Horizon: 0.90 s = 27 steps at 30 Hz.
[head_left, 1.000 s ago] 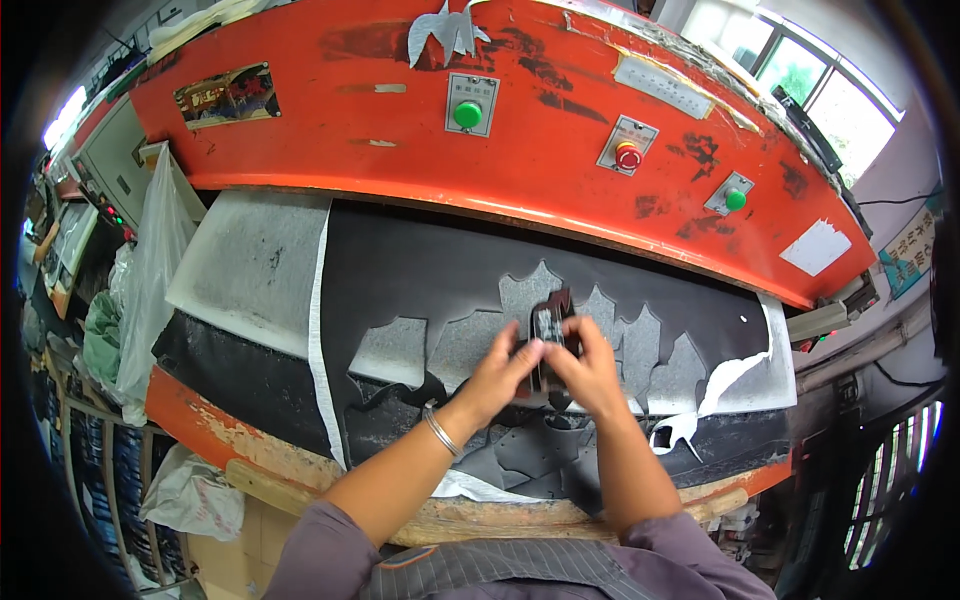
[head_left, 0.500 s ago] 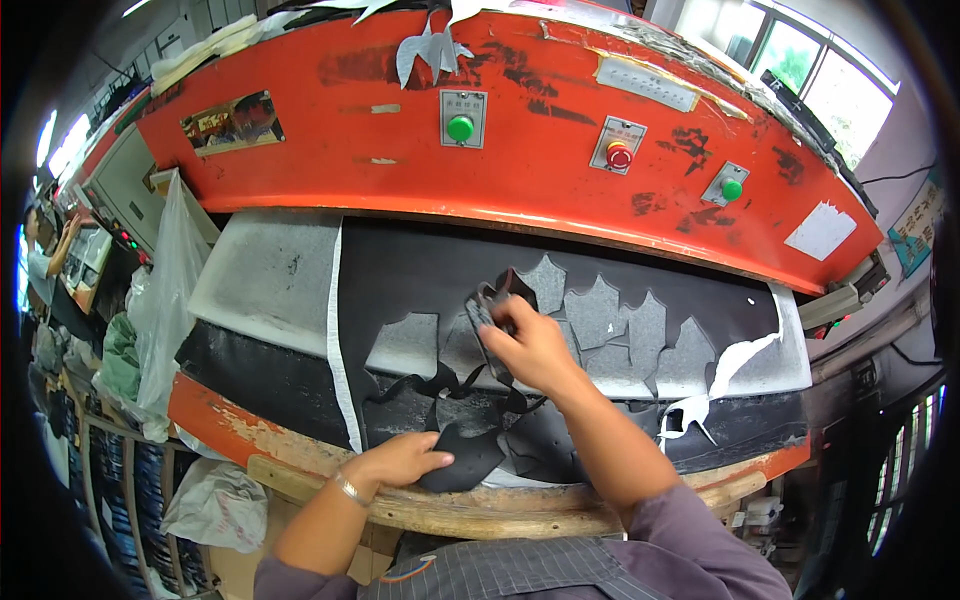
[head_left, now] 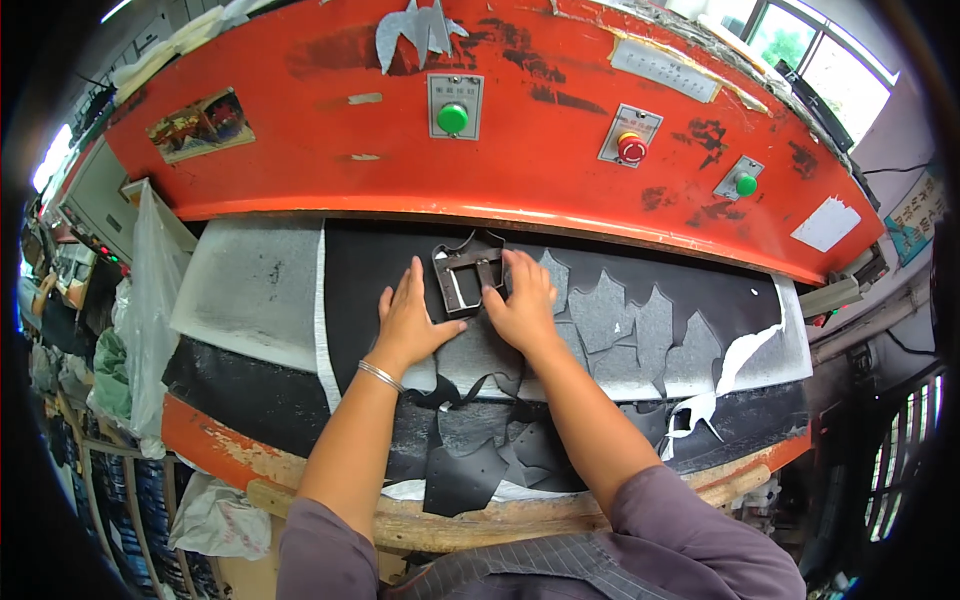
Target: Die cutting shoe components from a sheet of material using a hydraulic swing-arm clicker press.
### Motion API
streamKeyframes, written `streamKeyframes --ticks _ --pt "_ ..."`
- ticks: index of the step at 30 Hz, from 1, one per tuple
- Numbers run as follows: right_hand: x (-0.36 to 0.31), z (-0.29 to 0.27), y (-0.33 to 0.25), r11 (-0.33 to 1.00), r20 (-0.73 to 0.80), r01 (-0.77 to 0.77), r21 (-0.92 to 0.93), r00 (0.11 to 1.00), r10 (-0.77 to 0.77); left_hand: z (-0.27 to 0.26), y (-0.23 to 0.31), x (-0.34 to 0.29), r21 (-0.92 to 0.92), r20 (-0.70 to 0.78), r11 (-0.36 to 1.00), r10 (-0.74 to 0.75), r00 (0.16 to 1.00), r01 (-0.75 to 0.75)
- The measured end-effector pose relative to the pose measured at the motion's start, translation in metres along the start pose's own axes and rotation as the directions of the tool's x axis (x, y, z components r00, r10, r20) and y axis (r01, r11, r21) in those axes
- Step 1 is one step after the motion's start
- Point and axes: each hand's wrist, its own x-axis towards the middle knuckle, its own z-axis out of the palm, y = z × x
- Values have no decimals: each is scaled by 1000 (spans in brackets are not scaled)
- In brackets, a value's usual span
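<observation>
A metal cutting die (head_left: 483,268) with a cross-braced frame stands on the black sheet material (head_left: 385,255), close to the front of the red press. My right hand (head_left: 524,310) grips its right side, thumb and fingers on the frame. My left hand (head_left: 405,322) is open beside the die's left side, fingers spread and thumb near its lower edge. Cut-out shapes in the sheet bare the grey surface (head_left: 598,312) under it, right of my right hand. Several cut black pieces, one of them a dark panel (head_left: 462,478), lie at the near edge.
The red press beam (head_left: 330,130) spans the far side, with a green button (head_left: 452,119), a red button (head_left: 631,148) and another green button (head_left: 745,184). A torn white strip (head_left: 740,352) lies at right. A wooden rail (head_left: 440,530) edges the near side.
My right hand has carried the cutting die away from me and slightly left onto the uncut black sheet. My left hand has let go of the dark panel and moved up beside the die.
</observation>
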Motion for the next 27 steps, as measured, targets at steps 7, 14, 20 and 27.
streamKeyframes --ticks 7,14,20,27 --pt "-5 -4 24 998 151 -21 -67 988 31 9 7 21 175 -28 984 49 998 -44" --pt "-2 -2 28 998 109 -5 -56 994 11 14 8 24 211 -86 976 70 994 -50" --pt "2 -3 27 999 104 -1 -43 995 5 10 11 26 234 -70 971 58 996 -41" --pt "6 -33 27 950 229 -199 240 963 144 1 11 18 199 -85 977 99 991 -80"
